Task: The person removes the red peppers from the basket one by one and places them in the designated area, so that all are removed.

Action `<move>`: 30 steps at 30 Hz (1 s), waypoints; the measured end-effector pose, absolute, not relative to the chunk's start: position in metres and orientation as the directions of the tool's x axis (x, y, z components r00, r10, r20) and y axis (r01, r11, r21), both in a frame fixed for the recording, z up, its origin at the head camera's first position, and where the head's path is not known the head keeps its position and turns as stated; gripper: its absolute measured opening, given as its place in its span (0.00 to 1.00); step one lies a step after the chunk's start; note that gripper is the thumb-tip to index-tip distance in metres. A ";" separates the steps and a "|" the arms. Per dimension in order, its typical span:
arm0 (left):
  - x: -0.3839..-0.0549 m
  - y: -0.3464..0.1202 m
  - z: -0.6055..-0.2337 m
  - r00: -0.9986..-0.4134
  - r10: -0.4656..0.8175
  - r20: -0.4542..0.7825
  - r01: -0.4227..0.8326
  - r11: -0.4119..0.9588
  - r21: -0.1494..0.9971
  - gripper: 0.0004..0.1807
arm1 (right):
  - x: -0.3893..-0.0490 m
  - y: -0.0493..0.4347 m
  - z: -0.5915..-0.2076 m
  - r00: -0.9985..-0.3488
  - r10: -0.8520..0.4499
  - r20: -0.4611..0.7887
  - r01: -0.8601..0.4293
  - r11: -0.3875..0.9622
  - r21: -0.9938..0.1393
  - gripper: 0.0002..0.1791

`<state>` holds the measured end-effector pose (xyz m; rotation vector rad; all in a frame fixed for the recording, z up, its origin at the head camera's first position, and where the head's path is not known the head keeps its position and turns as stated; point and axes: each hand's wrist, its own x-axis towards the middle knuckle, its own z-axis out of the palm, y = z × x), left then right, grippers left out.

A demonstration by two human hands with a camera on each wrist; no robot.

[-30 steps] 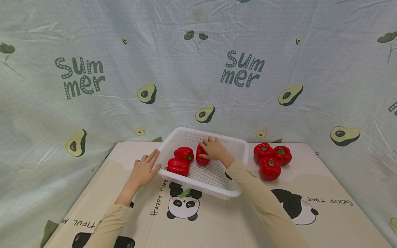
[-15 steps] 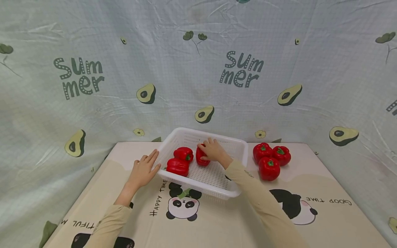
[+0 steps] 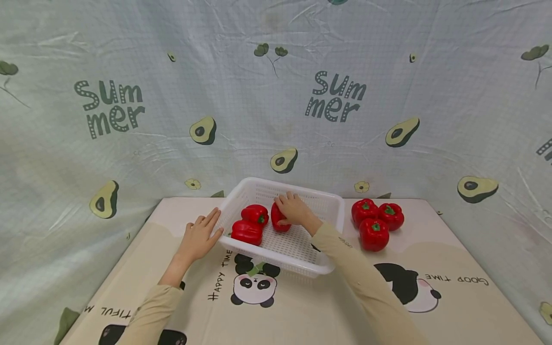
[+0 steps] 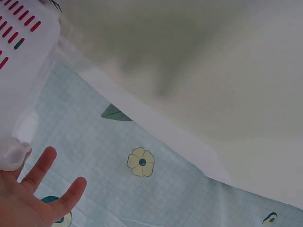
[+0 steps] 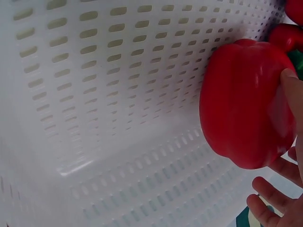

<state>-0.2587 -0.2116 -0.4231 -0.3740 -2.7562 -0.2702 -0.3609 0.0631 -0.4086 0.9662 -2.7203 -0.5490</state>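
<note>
The right hand (image 3: 296, 211), in the middle of the frame, pinches a glossy red, blocky bell pepper (image 3: 281, 223) between its thumb and fingers. In the right wrist view, the thumb lies against the pepper's upper right side and a finger shows at its lower edge, while other fingers stand apart from it at lower right. The pepper is inside a white, rectangular, perforated plastic basket (image 3: 280, 257), near its middle; whether it touches the basket floor I cannot tell.

The left hand (image 3: 197, 238), left of centre, has its fingers straight and spread, with fingertips and thumb touching the basket's left rim.

Just left of the held pepper, in the basket's left part, two more red bell peppers (image 3: 247, 233) lie on their sides against each other. Right of the basket, at the right of the frame, three upright red bell peppers with green stems (image 3: 374, 235) stand in a close cluster on a beige, panda-printed table covering (image 3: 310, 316). Beige sleeves (image 3: 366, 282) cover both forearms. A pale blue-green sheet printed with avocados and "summer" (image 3: 241, 91) fills the upper frame.
</note>
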 end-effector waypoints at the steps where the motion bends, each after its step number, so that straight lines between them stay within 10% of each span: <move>1: -0.259 -0.212 -0.423 -0.905 0.223 0.362 0.289 0.947 0.138 0.30 | -0.360 0.063 -0.408 -0.761 -0.646 0.068 -0.564 0.709 0.423 0.38; 30: -0.257 -0.212 -0.422 -0.907 0.223 0.359 0.287 0.948 0.137 0.30 | -0.351 0.055 -0.408 -0.686 -0.727 0.041 -0.652 0.639 0.408 0.39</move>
